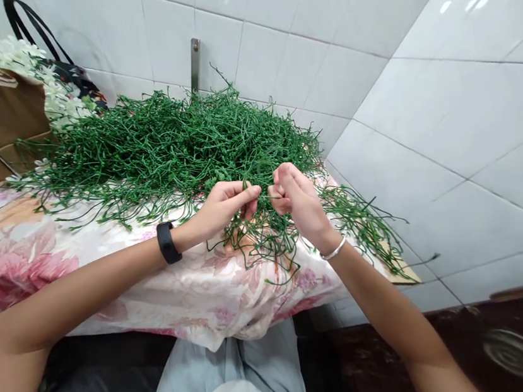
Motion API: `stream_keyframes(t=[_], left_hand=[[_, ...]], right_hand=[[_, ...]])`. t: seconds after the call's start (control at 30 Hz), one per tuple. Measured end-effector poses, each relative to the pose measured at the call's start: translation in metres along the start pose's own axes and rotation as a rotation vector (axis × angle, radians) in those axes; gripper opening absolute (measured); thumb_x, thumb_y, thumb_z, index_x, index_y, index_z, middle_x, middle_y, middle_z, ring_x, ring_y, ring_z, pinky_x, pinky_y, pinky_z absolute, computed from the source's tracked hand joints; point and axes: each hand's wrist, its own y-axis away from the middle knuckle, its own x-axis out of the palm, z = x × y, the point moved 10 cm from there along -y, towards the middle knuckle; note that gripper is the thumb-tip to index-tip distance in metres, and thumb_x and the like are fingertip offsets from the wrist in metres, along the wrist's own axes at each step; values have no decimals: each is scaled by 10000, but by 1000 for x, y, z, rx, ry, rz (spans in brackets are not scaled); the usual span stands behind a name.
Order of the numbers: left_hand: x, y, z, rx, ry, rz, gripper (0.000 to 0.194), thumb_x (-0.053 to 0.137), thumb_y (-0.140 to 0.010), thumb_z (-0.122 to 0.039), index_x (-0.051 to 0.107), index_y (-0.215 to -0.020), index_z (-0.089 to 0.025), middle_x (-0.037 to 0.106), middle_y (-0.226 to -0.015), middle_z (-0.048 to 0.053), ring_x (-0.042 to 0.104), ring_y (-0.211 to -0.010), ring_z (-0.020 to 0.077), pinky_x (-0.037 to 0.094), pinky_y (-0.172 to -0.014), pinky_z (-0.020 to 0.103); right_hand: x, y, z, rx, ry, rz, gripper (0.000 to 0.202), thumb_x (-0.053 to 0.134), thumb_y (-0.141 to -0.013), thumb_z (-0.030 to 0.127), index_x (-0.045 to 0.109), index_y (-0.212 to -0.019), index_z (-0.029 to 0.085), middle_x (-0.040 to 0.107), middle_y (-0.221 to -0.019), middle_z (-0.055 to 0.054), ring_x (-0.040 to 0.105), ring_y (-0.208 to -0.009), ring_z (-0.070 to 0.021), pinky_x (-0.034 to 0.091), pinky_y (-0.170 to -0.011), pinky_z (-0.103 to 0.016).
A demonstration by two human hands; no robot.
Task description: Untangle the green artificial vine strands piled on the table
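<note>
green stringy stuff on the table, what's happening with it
A person seated at a table with a floral cloth pinches thin green stems between the fingertips of both hands. The left hand and right hand meet at the near edge of a big heap of green stems. White flowers and a dark bag sit behind it.

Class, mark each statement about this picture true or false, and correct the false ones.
1. Both hands pinch a thin green stem between them. True: left hand, right hand, green stem.
2. The stem pile lies on a bare wooden table. False: it lies on a floral cloth.
3. A black band is on the left wrist. True.
4. The wall is brick. False: white tiles.
</note>
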Motion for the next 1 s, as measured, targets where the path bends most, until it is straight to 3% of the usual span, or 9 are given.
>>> stream_keyframes(t=[0.13,0.23,0.4,0.5,0.57,0.63,0.73,0.8,1.0], left_hand=[[-7,7,-7,82,-193,-107,382,465,-823,-282,380,-479,-141,346,-425,-54,274,-413,38,206,-416,198],[-11,13,-7,121,-206,-160,374,455,-824,-263,341,-487,-148,315,-427,-61,250,-413,39,195,-416,199],[-32,15,5,59,-75,-286,376,449,-836,-347,425,-518,-148,383,-442,-44,330,-418,49,243,-431,200],[-20,5,14,-38,115,-180,376,404,-852,-387,502,-586,-140,456,-497,-20,405,-463,58,310,-481,197],[-9,-1,17,-76,204,-114,376,355,-866,-347,518,-603,-133,490,-541,-4,437,-495,64,352,-533,203],[-1,-3,20,-94,262,-72,354,317,-867,-294,534,-642,-127,516,-579,8,466,-533,74,377,-579,215],[5,-3,25,-122,265,-34,365,305,-877,-316,567,-718,-118,542,-600,15,483,-562,84,383,-599,224],[7,-2,28,-137,226,-14,393,316,-881,-375,592,-771,-116,559,-624,20,490,-579,85,386,-602,222],[13,-1,29,-133,189,49,493,349,-842,-518,613,-721,-119,576,-642,31,519,-612,97,412,-644,238]], right_hand=[[8,-1,-17,129,-200,16,420,604,-715,468,274,-652,215,155,-494,103,129,-402,-34,132,-377,-196],[0,-8,-17,109,-258,-11,435,651,-695,396,266,-620,209,154,-502,99,130,-407,-34,147,-368,-197],[-86,-14,26,-209,-128,-332,448,694,-630,431,301,-618,216,164,-475,103,160,-393,-40,206,-362,-205],[-105,-15,51,-323,163,-316,289,622,-718,409,392,-726,234,276,-470,97,285,-388,-51,300,-423,-220],[-97,-16,57,-351,423,-244,193,567,-771,379,443,-814,238,426,-526,68,432,-465,-76,382,-521,-252],[-83,-15,61,-400,710,-203,173,543,-791,350,487,-911,238,575,-718,11,560,-712,-132,425,-718,-327],[-58,-12,61,-458,971,-138,272,547,-789,318,503,-1050,256,566,-1101,-28,484,-1076,-200,314,-954,-422],[-43,-10,54,-423,900,-43,268,512,-812,320,505,-1071,254,539,-1162,-35,464,-1116,-197,319,-968,-413],[-8,-5,20,-149,533,129,221,565,-770,357,580,-929,203,615,-927,-44,569,-890,-154,442,-820,-324]])
